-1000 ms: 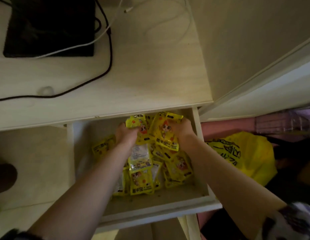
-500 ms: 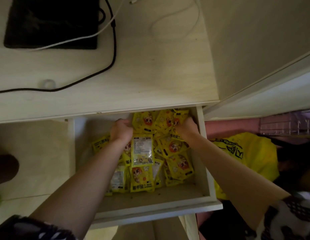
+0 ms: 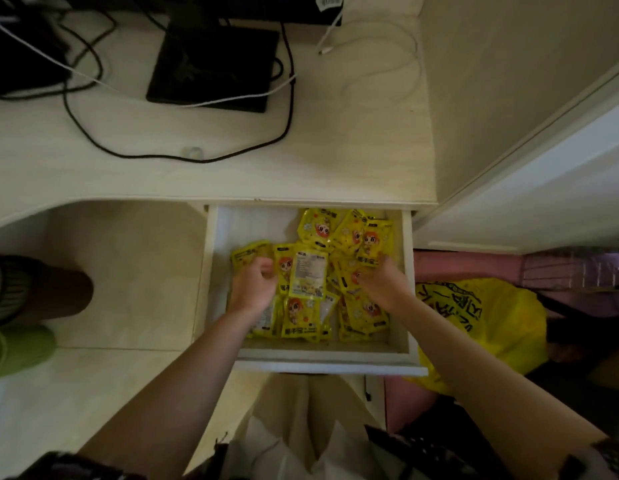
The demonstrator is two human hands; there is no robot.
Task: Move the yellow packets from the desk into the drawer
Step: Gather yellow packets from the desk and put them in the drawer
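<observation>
The open drawer (image 3: 321, 363) under the pale desk (image 3: 353, 168) holds a loose pile of several yellow packets (image 3: 308, 271) with a cartoon face printed on them. Both of my hands hover inside the drawer, just above the pile. My left hand (image 3: 252, 289) is over the pile's left side, its fingers loosely curled with nothing in them. Over the right side, my right hand (image 3: 384, 284) has relaxed fingers and also holds nothing. No yellow packet shows on the desk top.
A black monitor base (image 3: 211, 64) and black and white cables (image 3: 183, 157) lie on the desk. A yellow plastic bag (image 3: 491, 323) sits right of the drawer. A dark round object (image 3: 41, 289) and a green one (image 3: 20, 348) stand on the floor at left.
Both hands gripped packets at the drawer's back, then let them go and drew back toward me. The packets now lie on the pile. The camera has pulled up and away.
</observation>
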